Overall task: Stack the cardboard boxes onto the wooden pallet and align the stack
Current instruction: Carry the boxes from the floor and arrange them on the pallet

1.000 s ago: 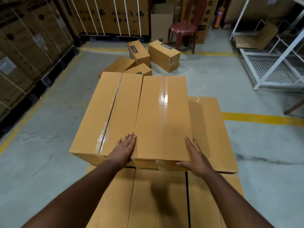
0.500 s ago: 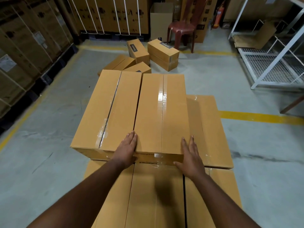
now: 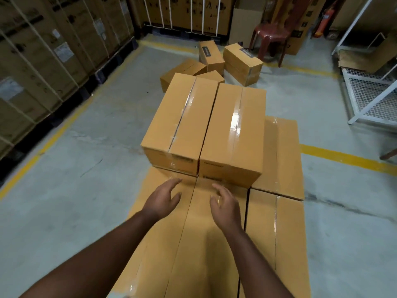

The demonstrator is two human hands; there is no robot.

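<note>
Just beyond my fingertips sit two tan, tape-sealed cardboard boxes, the left upper box (image 3: 181, 123) and the right upper box (image 3: 234, 134), pressed side by side on top of the lower layer of flat tan cartons (image 3: 193, 244) that my forearms hang over. I cannot see the wooden pallet itself; the cartons cover it.

My left hand (image 3: 161, 201) hovers just short of the left box's near face, fingers spread and loosely bent, holding nothing. My right hand (image 3: 225, 207) is the same: relaxed, empty, just short of the right box and touching no carton as far as I can tell.

To the right of my right hand, a lower carton (image 3: 281, 160) shows past the edge of the upper pair, so this tier covers only part of the layer beneath.

Risk, as I judge it: the upper pair looks turned slightly against the cartons below, and a push from one hand alone would twist it further or open the seam between the two boxes. Pushing too hard could slide them off the far edge.

Far past my fingers, loose brown boxes (image 3: 240, 63) lie scattered on the grey concrete floor (image 3: 96, 179), near a dark red plastic chair (image 3: 272, 37), not yet stacked.
</note>
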